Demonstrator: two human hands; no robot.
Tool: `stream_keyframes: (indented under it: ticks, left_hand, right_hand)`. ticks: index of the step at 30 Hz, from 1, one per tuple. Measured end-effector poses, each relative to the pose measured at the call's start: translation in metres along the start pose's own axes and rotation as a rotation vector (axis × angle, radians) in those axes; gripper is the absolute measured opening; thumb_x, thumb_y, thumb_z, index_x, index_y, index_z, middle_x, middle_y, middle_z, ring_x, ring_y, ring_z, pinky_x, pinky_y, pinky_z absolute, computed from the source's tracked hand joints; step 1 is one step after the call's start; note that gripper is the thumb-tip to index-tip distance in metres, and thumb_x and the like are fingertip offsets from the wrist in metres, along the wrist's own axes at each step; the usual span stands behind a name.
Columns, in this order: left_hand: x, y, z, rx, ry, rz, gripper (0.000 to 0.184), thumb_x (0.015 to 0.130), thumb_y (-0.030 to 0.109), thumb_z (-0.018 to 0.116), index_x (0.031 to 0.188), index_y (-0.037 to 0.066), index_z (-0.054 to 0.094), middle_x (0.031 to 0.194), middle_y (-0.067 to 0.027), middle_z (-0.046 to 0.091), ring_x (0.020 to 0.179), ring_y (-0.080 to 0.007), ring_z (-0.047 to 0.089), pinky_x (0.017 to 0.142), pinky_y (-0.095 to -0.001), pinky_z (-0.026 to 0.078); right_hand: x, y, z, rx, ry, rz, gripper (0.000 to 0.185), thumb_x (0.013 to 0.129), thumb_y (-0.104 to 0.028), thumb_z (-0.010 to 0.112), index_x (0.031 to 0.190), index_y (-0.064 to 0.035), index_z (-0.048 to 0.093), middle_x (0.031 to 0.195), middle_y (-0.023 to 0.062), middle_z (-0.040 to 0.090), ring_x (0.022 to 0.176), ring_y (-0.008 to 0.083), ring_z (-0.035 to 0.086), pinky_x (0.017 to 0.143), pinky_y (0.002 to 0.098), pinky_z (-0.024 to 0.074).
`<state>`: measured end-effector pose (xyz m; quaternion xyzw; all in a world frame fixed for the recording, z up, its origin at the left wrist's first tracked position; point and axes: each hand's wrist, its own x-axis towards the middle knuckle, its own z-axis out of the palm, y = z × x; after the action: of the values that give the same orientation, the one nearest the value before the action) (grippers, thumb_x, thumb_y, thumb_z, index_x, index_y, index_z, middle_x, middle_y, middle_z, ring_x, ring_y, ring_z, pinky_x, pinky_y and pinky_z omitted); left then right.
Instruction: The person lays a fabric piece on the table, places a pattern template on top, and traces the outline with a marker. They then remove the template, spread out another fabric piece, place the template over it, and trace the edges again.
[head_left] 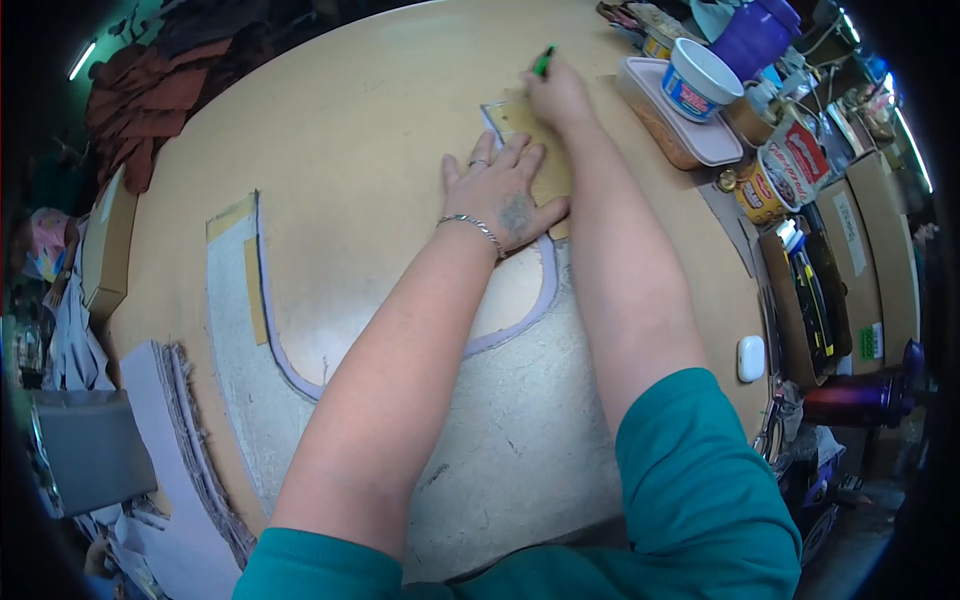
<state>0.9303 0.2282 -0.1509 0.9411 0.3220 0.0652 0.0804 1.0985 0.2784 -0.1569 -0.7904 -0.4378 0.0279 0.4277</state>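
A large U-shaped grey pattern piece [510, 420] lies on the table, its inner curve edged in lilac and its two arm ends patched in tan. My left hand [500, 190] is spread flat on the right arm of this piece, fingers apart, with a ring and a bracelet on. Just beyond it, my right hand [562, 98] is closed around a green pen [545, 62] near the tip of that arm. The pen's lower end is hidden by my fingers, so I cannot tell whether it touches the surface.
At the right stand a lidded food container [680, 115], a white tub [703, 78], a yellow cup [762, 190], an earbud case [751, 358] and a box of pens and cutters [808, 290]. Stacked lilac fabric pieces [180, 440] lie left; brown cloth [150, 100] is piled behind.
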Motion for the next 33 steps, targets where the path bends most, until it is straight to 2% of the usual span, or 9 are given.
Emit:
stream_keyframes:
  ticks: [3, 8, 11, 12, 16, 20, 24, 30, 33]
  left_hand:
    - [-0.001, 0.001, 0.003, -0.057, 0.097, 0.004, 0.071, 0.070, 0.058, 0.045, 0.129, 0.020, 0.030, 0.136, 0.0008, 0.024, 0.126, -0.0258, 0.019, 0.095, -0.0587, 0.017]
    - [0.000, 0.000, -0.004, -0.015, 0.008, 0.027, 0.081, 0.063, 0.067, 0.047, 0.128, 0.022, 0.032, 0.136, -0.0037, 0.024, 0.126, -0.0277, 0.019, 0.094, -0.0587, 0.017]
    - [-0.003, 0.004, -0.002, -0.007, 0.011, 0.026, 0.088, 0.058, 0.074, 0.045, 0.129, 0.024, 0.032, 0.136, -0.0050, 0.024, 0.126, -0.0288, 0.018, 0.095, -0.0582, 0.015]
    - [-0.003, 0.005, -0.003, 0.004, 0.003, 0.029, 0.090, 0.056, 0.076, 0.045, 0.129, 0.024, 0.032, 0.136, -0.0051, 0.024, 0.126, -0.0290, 0.017, 0.095, -0.0580, 0.015]
    - [-0.002, 0.006, -0.006, 0.016, -0.043, 0.023, 0.092, 0.054, 0.079, 0.043, 0.129, 0.026, 0.032, 0.137, -0.0045, 0.023, 0.127, -0.0294, 0.016, 0.095, -0.0576, 0.014]
    - [-0.002, 0.007, -0.008, 0.032, -0.041, 0.008, 0.090, 0.056, 0.077, 0.043, 0.129, 0.028, 0.031, 0.138, -0.0040, 0.022, 0.127, -0.0281, 0.015, 0.096, -0.0568, 0.014]
    - [-0.003, 0.008, -0.005, 0.085, -0.038, 0.010, 0.087, 0.058, 0.077, 0.042, 0.130, 0.029, 0.029, 0.138, -0.0024, 0.020, 0.128, -0.0260, 0.014, 0.096, -0.0563, 0.015]
    - [0.001, 0.010, 0.001, 0.134, -0.001, 0.002, 0.087, 0.057, 0.076, 0.045, 0.129, 0.030, 0.030, 0.138, -0.0011, 0.021, 0.128, -0.0251, 0.015, 0.097, -0.0553, 0.017]
    - [-0.001, 0.010, 0.003, 0.136, -0.015, -0.019, 0.087, 0.056, 0.076, 0.045, 0.129, 0.030, 0.030, 0.138, -0.0009, 0.022, 0.128, -0.0244, 0.015, 0.097, -0.0551, 0.016]
  right_hand:
    - [-0.008, -0.026, 0.010, -0.092, -0.148, -0.156, 0.028, 0.075, -0.023, 0.058, 0.092, -0.0009, 0.052, 0.087, 0.0192, 0.059, 0.084, 0.0329, 0.056, 0.075, 0.0373, 0.0435]
    - [0.001, 0.018, -0.020, -0.048, 0.196, 0.147, 0.030, 0.073, -0.019, 0.060, 0.094, 0.0003, 0.050, 0.089, 0.0204, 0.058, 0.083, 0.0332, 0.057, 0.073, 0.0379, 0.0452]
    - [0.001, 0.039, -0.036, 0.675, 0.154, 0.284, 0.021, 0.077, -0.014, 0.058, 0.090, 0.0012, 0.051, 0.080, 0.0139, 0.059, 0.069, 0.0209, 0.059, 0.062, 0.0308, 0.0476]
    - [0.001, 0.044, -0.036, 0.620, 0.111, 0.232, 0.014, 0.079, -0.009, 0.056, 0.087, 0.0014, 0.050, 0.075, 0.0089, 0.058, 0.065, 0.0128, 0.057, 0.058, 0.0248, 0.0471]
    - [0.004, 0.053, -0.021, 0.269, 0.079, -0.070, 0.014, 0.079, -0.010, 0.057, 0.085, 0.0006, 0.050, 0.072, 0.0064, 0.058, 0.065, 0.0109, 0.056, 0.057, 0.0232, 0.0454]
    - [-0.012, 0.048, -0.026, 0.104, 0.080, -0.111, 0.014, 0.078, -0.013, 0.057, 0.085, -0.0018, 0.052, 0.070, 0.0093, 0.059, 0.064, 0.0169, 0.057, 0.058, 0.0279, 0.0447]
    - [-0.098, 0.019, -0.078, -0.078, 0.052, -0.071, 0.016, 0.077, -0.019, 0.056, 0.085, -0.0050, 0.052, 0.076, 0.0171, 0.057, 0.072, 0.0336, 0.055, 0.064, 0.0387, 0.0434]
    - [-0.320, 0.004, -0.211, -0.191, -0.010, -0.010, 0.012, 0.077, -0.008, 0.057, 0.086, -0.0036, 0.052, 0.075, 0.0116, 0.054, 0.071, 0.0260, 0.053, 0.062, 0.0322, 0.0420]
    - [-0.407, -0.004, -0.278, -0.110, -0.136, 0.298, 0.012, 0.077, -0.004, 0.057, 0.087, -0.0008, 0.052, 0.078, 0.0111, 0.056, 0.072, 0.0207, 0.055, 0.066, 0.0270, 0.0427]
